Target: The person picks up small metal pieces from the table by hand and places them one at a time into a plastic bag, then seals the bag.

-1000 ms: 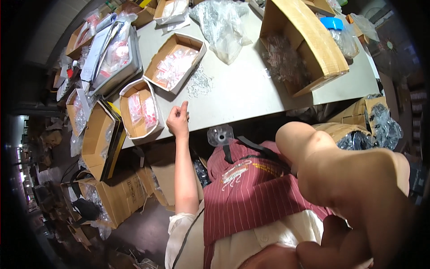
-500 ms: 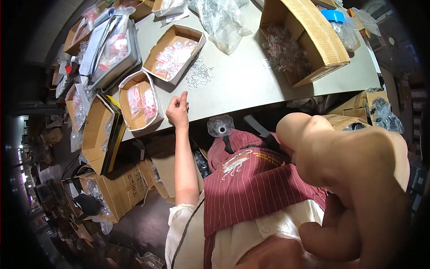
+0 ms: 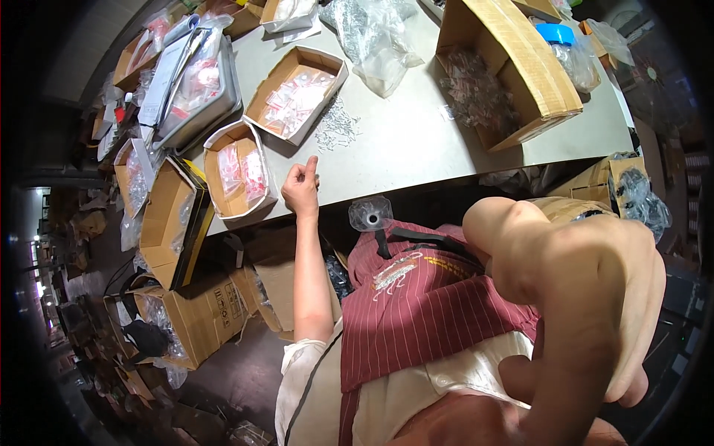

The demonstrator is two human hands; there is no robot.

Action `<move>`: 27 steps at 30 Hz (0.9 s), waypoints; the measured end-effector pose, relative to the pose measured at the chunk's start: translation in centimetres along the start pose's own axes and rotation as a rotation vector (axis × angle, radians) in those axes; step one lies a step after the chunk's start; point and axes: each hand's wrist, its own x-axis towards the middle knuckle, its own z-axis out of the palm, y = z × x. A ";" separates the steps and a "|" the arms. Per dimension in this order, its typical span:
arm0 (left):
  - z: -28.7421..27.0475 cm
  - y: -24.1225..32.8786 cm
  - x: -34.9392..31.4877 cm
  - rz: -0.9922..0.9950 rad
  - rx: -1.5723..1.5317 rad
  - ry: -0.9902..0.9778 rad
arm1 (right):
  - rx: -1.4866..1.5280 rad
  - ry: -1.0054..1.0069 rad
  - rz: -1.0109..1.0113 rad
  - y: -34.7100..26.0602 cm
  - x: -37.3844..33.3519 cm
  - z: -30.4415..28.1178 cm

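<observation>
My left hand (image 3: 300, 192) rests at the near edge of the grey table (image 3: 416, 149), fingers curled in and the index finger raised; whether it pinches something small is too fine to see. A scatter of small metal pins (image 3: 336, 131) lies just beyond it, with an open cardboard box of small clear packets (image 3: 239, 172) to its left. A second box of packets (image 3: 296, 95) sits further back. My right hand (image 3: 587, 297) is lifted very close to the camera, large and blurred, its palm side hidden.
A small clear bag (image 3: 370, 214) hangs at the table edge above my striped red apron (image 3: 424, 305). A large cardboard box (image 3: 513, 70) of clear bags stands at the right, a grey tray (image 3: 195, 93) at the left. More cartons (image 3: 186, 312) stand on the floor.
My left hand stays at the table edge with only a small shift. My right hand remains raised near the camera and the view has tilted slightly.
</observation>
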 end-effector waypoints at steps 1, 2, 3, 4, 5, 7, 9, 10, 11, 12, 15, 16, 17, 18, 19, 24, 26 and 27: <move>-0.1 -0.1 0.0 0.000 0.012 0.003 | 0.004 0.001 0.001 -0.3 -0.5 0.3; -0.2 -0.1 -0.1 0.001 0.024 0.004 | -0.111 0.076 0.025 -1.2 -1.1 1.1; -0.3 -0.2 -0.2 -0.001 0.026 0.005 | -0.227 0.153 0.050 -1.7 -1.5 1.5; -0.3 0.0 -0.2 -0.001 0.021 0.013 | -0.221 0.158 0.042 -1.8 -1.6 1.4; -0.3 0.1 -0.2 -0.001 0.016 0.021 | -0.195 0.148 0.020 -1.7 -1.6 1.3; -0.4 0.2 -0.3 -0.014 -0.004 0.010 | -0.145 0.134 -0.019 -1.4 -1.4 1.2; -0.4 0.3 -0.3 -0.026 -0.025 0.003 | -0.106 0.125 -0.064 -0.9 -1.4 1.3; -0.3 0.4 -0.2 -0.014 -0.031 0.002 | -0.093 0.126 -0.080 -0.9 -1.1 1.4; -0.2 0.5 -0.2 -0.002 -0.037 0.001 | -0.087 0.125 -0.096 -0.9 -0.8 1.4; -0.2 0.3 -0.1 -0.003 -0.032 0.005 | -0.072 0.128 -0.111 -0.6 -1.0 1.2; 0.1 0.6 -0.1 -0.003 -0.026 0.002 | -0.033 0.117 -0.162 -0.4 -0.5 1.3; 0.2 0.7 0.0 0.000 -0.029 -0.002 | -0.020 0.107 -0.180 -0.3 -0.4 1.2; -0.4 0.2 -0.3 -0.009 -0.025 0.020 | 0.012 0.105 -0.187 0.2 -0.5 0.8; -1.1 -0.4 -0.6 -0.020 -0.019 0.039 | 0.059 0.098 -0.199 1.0 -0.9 0.5; -1.0 -0.2 -0.4 -0.029 -0.035 0.029 | 0.068 0.092 -0.213 1.1 -0.7 0.6; 0.7 1.2 0.2 -0.017 -0.056 -0.029 | 0.104 0.039 -0.271 0.2 0.7 0.2; -0.4 -0.1 -0.1 -0.030 -0.001 0.001 | 0.170 0.030 -0.295 0.8 0.2 -0.3; -0.9 -0.7 -0.2 -0.031 0.012 0.010 | 0.204 0.022 -0.307 1.2 0.1 -0.5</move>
